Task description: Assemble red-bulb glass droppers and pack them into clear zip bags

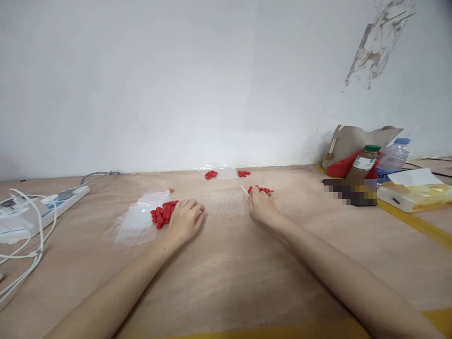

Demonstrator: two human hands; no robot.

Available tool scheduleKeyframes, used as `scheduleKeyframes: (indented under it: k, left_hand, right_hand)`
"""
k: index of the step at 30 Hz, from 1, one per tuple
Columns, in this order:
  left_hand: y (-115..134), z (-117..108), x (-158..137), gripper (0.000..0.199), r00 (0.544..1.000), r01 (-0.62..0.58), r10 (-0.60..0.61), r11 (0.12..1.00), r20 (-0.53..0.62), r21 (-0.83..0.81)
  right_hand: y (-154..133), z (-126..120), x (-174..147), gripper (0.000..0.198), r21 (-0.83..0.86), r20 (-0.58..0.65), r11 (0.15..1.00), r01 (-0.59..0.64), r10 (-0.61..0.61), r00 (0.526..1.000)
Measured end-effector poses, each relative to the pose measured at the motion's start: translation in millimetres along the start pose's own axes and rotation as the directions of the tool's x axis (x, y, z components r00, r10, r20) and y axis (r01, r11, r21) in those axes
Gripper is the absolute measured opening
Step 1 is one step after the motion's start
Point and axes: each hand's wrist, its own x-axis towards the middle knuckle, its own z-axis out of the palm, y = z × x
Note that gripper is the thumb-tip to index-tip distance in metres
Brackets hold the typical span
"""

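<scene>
A row of thin clear sticks (225, 206) lies side by side on the table between my hands. At its left end is my left hand (185, 219), with fingers curled down; what they grip, if anything, is hidden. Beside that hand, a pile of red rounded pieces (163, 214) rests partly on clear plastic bags (132, 228). My right hand (263, 206) is closed at the row's right end, and a slender whitish stick (243, 190) juts from it. Just behind its knuckles lies another pile of red pieces (266, 190), partly covered by the hand.
Two small red clusters (211, 174) (243, 173) lie near the wall beside clear plastic (226, 173). A power strip (67, 203) with white cables (40, 230) occupies the left. Bottles (365, 162) (393, 157), a beige bag (360, 136) and a yellow-white packet (416, 193) stand right.
</scene>
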Motion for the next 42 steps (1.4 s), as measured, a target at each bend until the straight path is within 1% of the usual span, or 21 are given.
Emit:
scheduleKeyframes:
  k: [2,4,6,8,13,17,22,26,29,30,31,32,35,37,38,40,42]
  left_hand:
    - [-16,-7,5,0.018,0.994,0.105,-0.105,0.990,-0.009,0.096]
    - [-30,-11,9,0.021,0.979,0.199,-0.202,0.970,0.004,0.142]
    - [-40,-13,13,0.024,0.964,0.251,-0.260,0.956,0.047,0.153]
    - [-46,-13,19,0.025,0.951,0.275,-0.293,0.948,0.103,0.160]
    - [-54,-8,36,0.029,0.905,0.305,-0.350,0.930,0.242,0.202]
    - [-58,-1,45,0.023,0.898,0.295,-0.340,0.936,0.280,0.192]
    - [-60,2,50,0.015,0.905,0.308,-0.337,0.940,0.261,0.146]
    - [-51,-8,49,0.017,0.932,0.316,-0.326,0.945,0.161,0.084]
    - [-29,-15,40,0.019,0.962,0.267,-0.263,0.962,0.068,-0.060]
    - [-20,-15,35,0.018,0.972,0.233,-0.233,0.947,0.027,-0.220]
    - [-9,-14,29,0.017,0.976,0.209,-0.216,0.907,0.023,-0.366]
    - [1,-11,22,0.016,0.976,0.204,-0.216,0.854,0.031,-0.478]
    - [25,1,0,0.027,0.981,0.174,-0.181,0.685,0.066,-0.707]
    - [34,10,-11,0.022,0.979,0.206,-0.125,0.588,0.163,-0.782]
    - [36,13,-15,0.021,0.973,0.229,-0.113,0.555,0.200,-0.800]
    - [38,19,-19,0.016,0.965,0.259,-0.112,0.518,0.236,-0.815]
    - [37,21,-21,0.015,0.964,0.265,-0.123,0.508,0.236,-0.820]
  right_hand:
    - [5,-1,-7,0.022,0.058,-0.044,0.992,0.116,-0.114,0.993]
    - [9,0,-17,0.023,0.092,-0.107,0.965,0.247,-0.237,0.966]
    - [13,3,-28,0.025,0.103,-0.155,0.927,0.359,-0.342,0.927]
    - [14,5,-38,0.024,0.121,-0.179,0.897,0.425,-0.402,0.898]
    - [11,11,-49,0.019,0.193,-0.217,0.867,0.459,-0.419,0.882]
    - [11,15,-48,0.018,0.206,-0.234,0.859,0.469,-0.423,0.876]
    - [11,15,-48,0.017,0.206,-0.238,0.861,0.464,-0.416,0.878]
    - [11,15,-49,0.016,0.229,-0.243,0.856,0.464,-0.411,0.879]
    - [12,19,-48,0.017,0.253,-0.255,0.841,0.478,-0.419,0.872]
    - [13,21,-47,0.017,0.262,-0.260,0.835,0.484,-0.422,0.869]
    - [13,23,-47,0.017,0.272,-0.265,0.829,0.489,-0.424,0.866]
    - [14,24,-47,0.018,0.280,-0.272,0.824,0.492,-0.423,0.864]
    - [14,26,-47,0.018,0.289,-0.274,0.824,0.488,-0.417,0.867]
    - [14,24,-48,0.019,0.284,-0.264,0.830,0.481,-0.414,0.871]
    - [13,24,-48,0.019,0.280,-0.259,0.832,0.480,-0.416,0.872]
    - [13,21,-49,0.018,0.278,-0.254,0.830,0.484,-0.423,0.870]
    - [12,19,-49,0.016,0.285,-0.253,0.822,0.492,-0.431,0.866]
